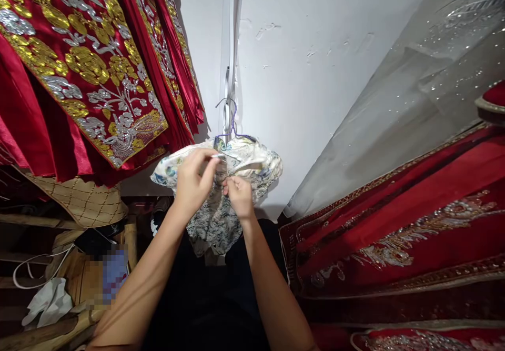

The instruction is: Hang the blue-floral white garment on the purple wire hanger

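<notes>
A small cream garment with a blue-green pattern hangs on a purple wire hanger in front of a white wall. My left hand pinches the cloth near its collar, fingers closed on the fabric. My right hand is closed on the front of the same garment just below, close to the left hand. What the fingertips grip is too small to make out beyond the cloth itself.
Red gowns with gold and silver embroidery hang at the upper left. More red embroidered cloth and a grey sequinned fabric fill the right. A woven hat, wooden poles and white cloth lie at the lower left.
</notes>
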`<state>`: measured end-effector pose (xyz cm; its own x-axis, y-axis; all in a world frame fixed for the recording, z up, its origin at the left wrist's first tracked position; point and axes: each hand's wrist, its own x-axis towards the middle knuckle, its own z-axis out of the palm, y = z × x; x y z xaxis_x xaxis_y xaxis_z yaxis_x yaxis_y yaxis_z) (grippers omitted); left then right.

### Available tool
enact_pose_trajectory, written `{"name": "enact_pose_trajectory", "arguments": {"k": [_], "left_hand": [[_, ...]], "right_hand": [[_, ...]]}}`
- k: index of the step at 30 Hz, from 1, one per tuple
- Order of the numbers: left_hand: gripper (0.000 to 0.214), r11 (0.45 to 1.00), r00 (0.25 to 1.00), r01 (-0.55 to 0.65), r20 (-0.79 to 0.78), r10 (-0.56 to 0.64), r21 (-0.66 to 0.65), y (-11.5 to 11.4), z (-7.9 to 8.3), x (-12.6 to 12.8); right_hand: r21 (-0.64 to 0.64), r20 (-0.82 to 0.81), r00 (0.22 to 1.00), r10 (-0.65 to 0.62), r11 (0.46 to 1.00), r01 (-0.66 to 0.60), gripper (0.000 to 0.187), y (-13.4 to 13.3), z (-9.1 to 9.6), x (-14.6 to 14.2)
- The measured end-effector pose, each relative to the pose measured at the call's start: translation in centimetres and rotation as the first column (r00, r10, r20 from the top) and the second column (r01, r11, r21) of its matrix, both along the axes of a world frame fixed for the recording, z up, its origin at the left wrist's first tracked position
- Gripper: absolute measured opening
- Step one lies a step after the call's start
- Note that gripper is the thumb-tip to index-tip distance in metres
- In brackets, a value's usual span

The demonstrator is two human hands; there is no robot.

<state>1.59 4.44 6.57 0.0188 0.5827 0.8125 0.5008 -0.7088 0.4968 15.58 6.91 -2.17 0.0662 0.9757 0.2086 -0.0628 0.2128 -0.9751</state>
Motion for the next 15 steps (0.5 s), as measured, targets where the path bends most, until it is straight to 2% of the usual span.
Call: {"name": "enact_pose_trajectory", "arguments": {"k": [2, 3, 4, 5, 6, 7, 8, 9, 10, 12, 13, 14, 15], "left_hand": [[0.016, 0.997, 0.960, -0.070, 0.272, 0.063, 0.018, 0.5, -0.1, -2.4], [0.016, 0.996, 0.901, -0.087, 0.427, 0.077, 0.004, 0.9, -0.5, -4.0], [0.015, 0.996, 0.812, -0.087, 0.577, 0.085, -0.024, 1.3, -1.3, -5.7], [0.010, 0.997, 0.691, -0.025, 0.720, 0.069, -0.073, 1.7, -2.5, -7.3], [0.011, 0.981, 0.554, 0.112, 0.830, 0.069, -0.156, 2.0, -4.2, -8.5], [0.018, 0.928, 0.440, 0.267, 0.890, 0.123, -0.260, 2.1, -6.2, -9.4], [0.021, 0.863, 0.358, 0.385, 0.915, 0.186, -0.326, 1.9, -8.4, -9.7], [0.021, 0.819, 0.303, 0.451, 0.924, 0.234, -0.355, 1.6, -10.7, -9.7], [0.021, 0.811, 0.243, 0.446, 0.923, 0.297, -0.378, 1.1, -12.9, -9.3], [0.020, 0.773, 0.231, 0.485, 0.913, 0.338, -0.409, 0.2, -16.7, -7.9], [0.018, 0.726, 0.222, 0.555, 0.913, 0.342, -0.407, -0.1, -17.9, -7.2], [0.016, 0.707, 0.211, 0.582, 0.914, 0.347, -0.402, -0.4, -18.7, -6.6], [0.014, 0.689, 0.202, 0.609, 0.917, 0.344, -0.393, -0.5, -19.1, -6.2]], "right_hand": [[-0.077, 0.011, 1.000, -0.004, 0.997, 0.005, 0.021, -0.8, -2.5, 0.0], [-0.104, -0.003, 1.000, 0.004, 0.995, -0.004, 0.021, -1.5, -3.4, 0.0], [-0.119, -0.025, 0.999, 0.025, 0.993, -0.027, 0.021, -2.3, -4.1, 0.0], [-0.125, -0.047, 0.997, 0.055, 0.990, -0.061, 0.020, -3.2, -4.5, -0.1], [-0.129, -0.059, 0.993, 0.101, 0.986, -0.108, 0.020, -4.1, -4.6, -0.2], [-0.138, -0.064, 0.986, 0.155, 0.977, -0.163, 0.020, -4.9, -4.5, -0.3], [-0.151, -0.060, 0.975, 0.214, 0.964, -0.221, 0.021, -5.5, -4.2, -0.4], [-0.168, -0.049, 0.956, 0.288, 0.942, -0.292, 0.022, -6.0, -3.8, -0.5], [-0.193, -0.032, 0.926, 0.376, 0.907, -0.375, 0.024, -6.4, -3.4, -0.6], [-0.273, 0.000, 0.813, 0.582, 0.782, -0.560, 0.026, -6.6, -2.7, -0.3], [-0.315, 0.006, 0.747, 0.665, 0.710, -0.630, 0.027, -6.6, -2.5, -0.1], [-0.338, -0.001, 0.725, 0.689, 0.682, -0.648, 0.028, -6.5, -2.4, 0.1], [-0.353, -0.014, 0.729, 0.684, 0.679, -0.643, 0.030, -6.5, -2.3, 0.4]]}}
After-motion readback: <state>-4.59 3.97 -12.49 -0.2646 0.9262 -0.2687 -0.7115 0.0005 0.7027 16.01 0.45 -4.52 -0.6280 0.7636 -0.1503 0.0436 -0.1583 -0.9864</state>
